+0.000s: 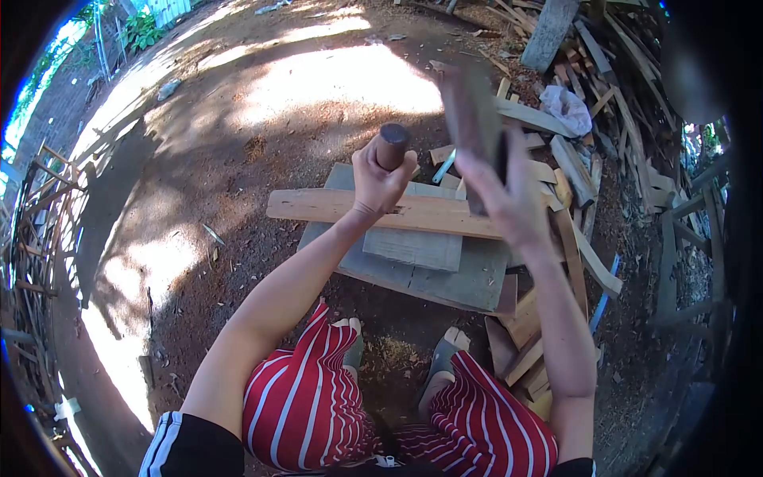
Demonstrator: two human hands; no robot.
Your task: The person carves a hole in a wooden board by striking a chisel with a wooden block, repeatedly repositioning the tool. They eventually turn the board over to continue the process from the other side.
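My left hand is closed around the upright handle of a chisel; its round dark top sticks out above the fist, and its blade is hidden. Below that fist lies a long wooden plank, crosswise, with a small dark mark beside the hand. My right hand grips a thick wooden block, raised to the right of the chisel and apart from it. Motion blurs both the block and the fingers. Under the plank are a shorter board and a wide grey work surface.
Wood offcuts pile up right of the work surface, near my right foot. Farther back stand a post and a heap of scrap wood with a white plastic bag. A blue strip lies at the right.
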